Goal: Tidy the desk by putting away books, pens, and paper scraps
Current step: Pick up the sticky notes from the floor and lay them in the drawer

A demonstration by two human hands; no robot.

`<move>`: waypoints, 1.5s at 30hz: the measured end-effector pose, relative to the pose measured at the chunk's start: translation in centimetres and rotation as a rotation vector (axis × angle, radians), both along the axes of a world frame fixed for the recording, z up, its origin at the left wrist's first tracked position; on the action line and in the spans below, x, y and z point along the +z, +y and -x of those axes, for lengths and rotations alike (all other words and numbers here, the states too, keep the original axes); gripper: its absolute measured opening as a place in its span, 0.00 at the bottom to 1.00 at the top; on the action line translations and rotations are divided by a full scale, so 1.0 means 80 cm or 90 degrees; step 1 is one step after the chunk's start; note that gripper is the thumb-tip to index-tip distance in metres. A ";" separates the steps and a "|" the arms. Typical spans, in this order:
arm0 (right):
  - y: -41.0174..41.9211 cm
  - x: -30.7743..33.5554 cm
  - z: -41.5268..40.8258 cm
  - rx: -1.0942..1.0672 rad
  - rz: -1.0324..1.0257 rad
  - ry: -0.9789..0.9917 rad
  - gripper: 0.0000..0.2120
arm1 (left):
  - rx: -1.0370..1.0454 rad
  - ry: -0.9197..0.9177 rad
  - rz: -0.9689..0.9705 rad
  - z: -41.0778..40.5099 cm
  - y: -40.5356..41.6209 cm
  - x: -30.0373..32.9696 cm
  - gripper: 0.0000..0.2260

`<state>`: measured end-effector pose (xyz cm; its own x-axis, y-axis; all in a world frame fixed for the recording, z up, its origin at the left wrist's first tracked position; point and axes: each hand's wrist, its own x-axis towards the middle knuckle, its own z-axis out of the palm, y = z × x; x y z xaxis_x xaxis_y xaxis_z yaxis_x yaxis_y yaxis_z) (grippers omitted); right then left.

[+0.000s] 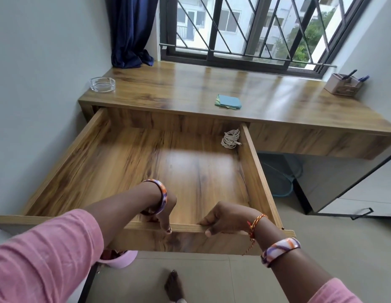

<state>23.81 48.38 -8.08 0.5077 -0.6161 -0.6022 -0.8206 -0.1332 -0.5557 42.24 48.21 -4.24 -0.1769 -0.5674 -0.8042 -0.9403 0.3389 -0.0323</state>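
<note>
1. Both hands grasp the open drawer (133, 171) by its front edge: left hand (166, 212) at 7 o'clock, right hand (223, 217) at 5, spaced so it slides evenly.
2. Coloured paper scraps (228, 102) wait on the desk (277, 101) at 12.
3. Pens stand in the holder (343, 84) at 2 o'clock, already stowed.

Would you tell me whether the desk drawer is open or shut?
Open: the drawer is pulled far out, both hands gripping its front edge.

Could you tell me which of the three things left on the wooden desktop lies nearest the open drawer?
The small stack of blue and green paper squares, lying near the desktop's front edge just behind the drawer. The clear glass ashtray sits back left; the beige pen holder stands far right.
</note>
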 end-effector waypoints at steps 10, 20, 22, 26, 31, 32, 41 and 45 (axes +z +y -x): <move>-0.134 0.015 0.017 -0.016 0.072 -0.020 0.13 | 0.283 0.314 -0.072 0.008 -0.174 -0.020 0.08; -0.379 0.048 0.033 -0.482 0.197 -0.371 0.15 | 0.492 0.765 0.012 0.041 -0.398 0.016 0.04; -0.430 0.042 0.042 -0.623 0.293 -0.352 0.18 | 0.535 0.816 0.055 0.052 -0.436 0.012 0.03; -0.502 0.032 0.064 -0.681 0.389 -0.125 0.23 | 0.638 0.872 0.134 0.070 -0.494 -0.003 0.09; -0.548 0.023 0.058 -0.643 0.352 -0.068 0.20 | 0.761 0.870 0.088 0.080 -0.530 -0.015 0.14; -0.552 0.021 0.052 -0.635 0.345 -0.091 0.16 | 0.780 0.904 0.061 0.081 -0.533 -0.017 0.19; -0.518 0.025 0.031 -0.666 0.207 -0.185 0.12 | 0.911 0.909 0.023 0.073 -0.501 -0.029 0.11; -0.471 0.028 0.019 -0.765 0.040 -0.345 0.10 | 0.880 0.847 0.126 0.060 -0.476 -0.035 0.11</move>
